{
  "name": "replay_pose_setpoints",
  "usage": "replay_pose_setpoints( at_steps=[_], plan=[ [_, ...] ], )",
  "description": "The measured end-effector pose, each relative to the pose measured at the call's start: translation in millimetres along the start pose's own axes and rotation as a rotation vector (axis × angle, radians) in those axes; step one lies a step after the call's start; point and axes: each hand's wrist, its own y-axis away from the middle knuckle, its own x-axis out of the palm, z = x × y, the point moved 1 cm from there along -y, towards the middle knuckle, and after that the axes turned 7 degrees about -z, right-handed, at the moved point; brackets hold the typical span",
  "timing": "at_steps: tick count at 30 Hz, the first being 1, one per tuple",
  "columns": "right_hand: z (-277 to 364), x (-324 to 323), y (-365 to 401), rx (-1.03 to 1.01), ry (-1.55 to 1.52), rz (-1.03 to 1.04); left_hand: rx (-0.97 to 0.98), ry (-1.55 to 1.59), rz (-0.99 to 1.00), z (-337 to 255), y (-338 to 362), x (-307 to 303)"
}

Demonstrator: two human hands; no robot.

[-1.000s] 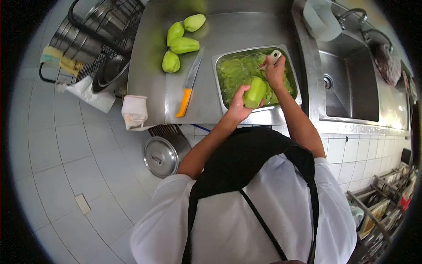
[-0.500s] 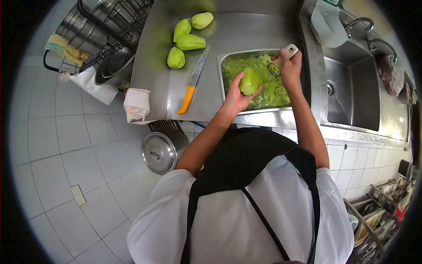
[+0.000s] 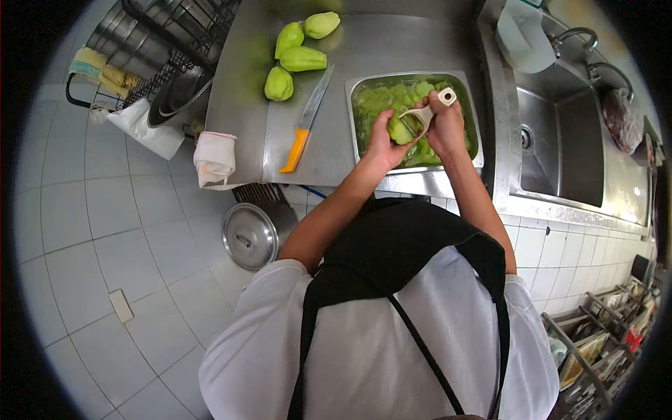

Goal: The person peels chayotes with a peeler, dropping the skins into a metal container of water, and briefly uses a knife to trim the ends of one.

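Observation:
A pale green chayote [image 3: 400, 131] is gripped in my left hand [image 3: 380, 145], above the front part of a rectangular metal pan [image 3: 479, 140]. My right hand [image 3: 446, 129] is closed round the handle of a white peeler [image 3: 425, 113], whose head lies against the chayote. Green peelings [image 3: 374, 101] lie in the pan, and they look wet. Left of the pan, a knife [image 3: 297, 149] with an orange handle rests on the steel counter. Several whole chayotes [image 3: 303, 59] sit behind the knife.
A sink [image 3: 560, 140] with two taps is on the right, a white plastic container [image 3: 523, 38] beside it. At the counter's left front corner lies a folded cloth [image 3: 215, 158]. A lidded pot [image 3: 250, 236] stands on the floor below. Metal pots [image 3: 133, 42] fill a rack at left.
My right hand has come left and down, bringing the peeler from beside the chayote onto it. The chayote has tilted in my left hand. The whole view has shifted slightly.

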Motion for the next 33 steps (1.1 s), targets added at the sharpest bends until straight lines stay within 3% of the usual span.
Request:
replay_pose_setpoints(
  at_steps=[7,26,33],
  plan=[
    [-1,2,-1,-0.019,0.048,0.009,-0.018,-0.051,-0.057,6,7,0],
    [-6,-1,-16,0.026,0.126,0.039,-0.007,-0.139,0.054,8,6,-11],
    [-6,-10,-49,-0.1,0.24,-0.015,-0.041,-0.114,0.092,13,0,-13]
  ],
)
